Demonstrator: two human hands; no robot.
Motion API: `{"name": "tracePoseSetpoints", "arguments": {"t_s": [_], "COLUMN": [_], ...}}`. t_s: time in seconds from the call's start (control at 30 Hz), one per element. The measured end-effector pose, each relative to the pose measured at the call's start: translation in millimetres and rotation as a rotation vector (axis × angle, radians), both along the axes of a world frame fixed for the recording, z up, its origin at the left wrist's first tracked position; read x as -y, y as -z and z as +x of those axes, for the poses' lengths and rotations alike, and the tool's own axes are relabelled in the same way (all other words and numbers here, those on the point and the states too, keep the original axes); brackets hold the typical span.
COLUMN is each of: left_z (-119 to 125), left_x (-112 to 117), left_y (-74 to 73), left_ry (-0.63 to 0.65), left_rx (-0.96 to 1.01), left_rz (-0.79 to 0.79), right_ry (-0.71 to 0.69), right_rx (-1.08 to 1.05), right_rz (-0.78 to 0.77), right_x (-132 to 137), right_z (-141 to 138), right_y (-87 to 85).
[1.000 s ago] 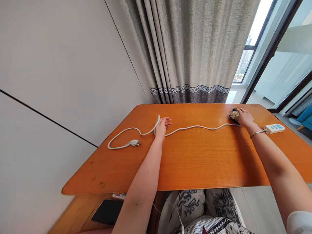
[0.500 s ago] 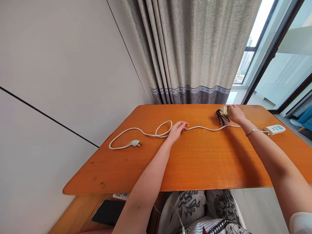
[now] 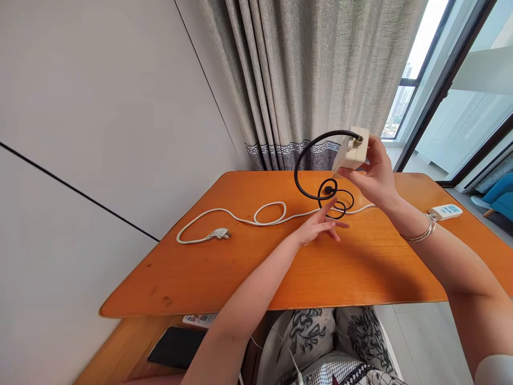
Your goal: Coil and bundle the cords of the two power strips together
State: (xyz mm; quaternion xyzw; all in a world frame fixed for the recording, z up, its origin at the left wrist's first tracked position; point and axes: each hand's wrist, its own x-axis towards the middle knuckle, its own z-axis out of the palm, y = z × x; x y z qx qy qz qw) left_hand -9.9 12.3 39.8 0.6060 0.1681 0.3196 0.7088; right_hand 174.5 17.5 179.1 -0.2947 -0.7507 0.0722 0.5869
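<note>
Reaching over the orange table (image 3: 240,267), the left hand (image 3: 316,227) hovers with loose, spread fingers, gripping nothing, just near the black cord (image 3: 316,182). Behind it a white cable (image 3: 240,216) loops leftward to its plug (image 3: 218,233). Farther right, the right hand (image 3: 374,174) grasps a cream adapter (image 3: 355,151) raised above the table, the cord curling from it. A power strip (image 3: 447,212) lies right; a curtain (image 3: 312,80) hangs beyond.

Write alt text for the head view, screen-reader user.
Right hand holds a beige adapter above an orange table, its black cable curling down; open left hand hovers below it. A white power cord lies across the table.
</note>
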Motion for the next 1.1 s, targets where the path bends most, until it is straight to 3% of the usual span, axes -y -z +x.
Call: {"name": "tracePoseSetpoints", "arguments": {"t_s": [0.13, 0.27, 0.43, 0.57, 0.67, 0.77, 0.87, 1.03, 1.1], "left_z": [-1, -36, -98, -131, -145, -153, -157, -174, -182], "left_x": [-9, -42, -98, -120, -119, -110, -98, -76, -68], "left_y": [-8.3, -25.6, -46.9, -63.0, -77.2, -89.1, -93.3, -91.9, -91.1], "left_ry": [-0.241, -0.617, -0.893, -0.948, -0.939, -0.927, -0.942, -1.086, -1.178], "left_rx": [0.072, 0.056, -0.049, -0.201, -0.315, -0.33, -0.286, 0.126, 0.194], "left_rz": [-0.046, 0.032, 0.288, 0.518, 0.774, 0.841, 0.675, 0.031, -0.159], "right_ry": [0.08, 0.292, 0.757, 1.123, 1.216, 1.248, 1.208, 1.156, 1.116], "right_rx": [-0.037, -0.075, 0.083, 0.454, 0.592, 0.65, 0.675, 0.725, 0.745], "right_rz": [0.108, 0.133, -0.047, -0.283, -0.421, -0.478, -0.531, -0.681, -0.686], "right_x": [30, 50, 65, 75, 82, 88, 92, 99, 101], "right_z": [21, 76, 162, 218, 249, 273, 294, 321, 330], "right_y": [-9.3, -11.7, 19.1, 57.4, 81.8, 99.5, 111.7, 129.1, 135.3]}}
